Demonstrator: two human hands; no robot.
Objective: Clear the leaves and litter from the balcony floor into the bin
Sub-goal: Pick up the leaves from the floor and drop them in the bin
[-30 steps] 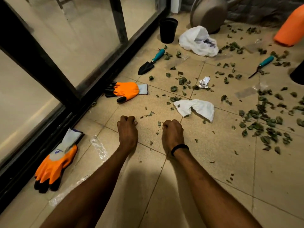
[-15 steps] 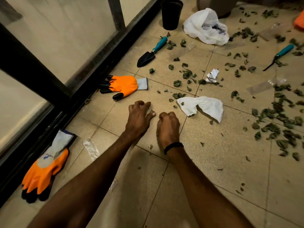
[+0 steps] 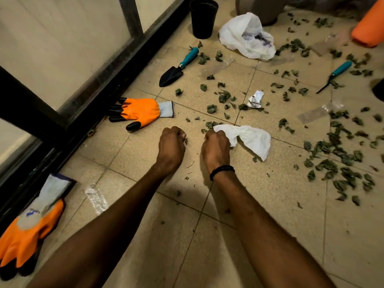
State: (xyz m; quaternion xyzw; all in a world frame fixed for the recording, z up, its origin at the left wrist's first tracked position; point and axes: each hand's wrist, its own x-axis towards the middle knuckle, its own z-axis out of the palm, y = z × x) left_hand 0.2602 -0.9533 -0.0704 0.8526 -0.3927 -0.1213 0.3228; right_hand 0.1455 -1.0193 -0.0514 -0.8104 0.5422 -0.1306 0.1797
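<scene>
On the tiled balcony floor (image 3: 280, 204) our left hand (image 3: 171, 146) is a closed fist, its contents hidden; our right hand (image 3: 216, 148) grips the white tissue (image 3: 251, 140) by its near corner. We should bunch the tissue whole so no scraps fall. Leaves (image 3: 337, 140) lie scattered right of and beyond the tissue

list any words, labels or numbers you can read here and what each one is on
No text reads clearly.
near orange glove: blue mark on its grey cuff, too blurred to read.
white plastic bag: dark print, too blurred to read.
crumpled paper scrap: dark marks, too small to read.
white tissue gripped by the right hand: no print shows.
</scene>
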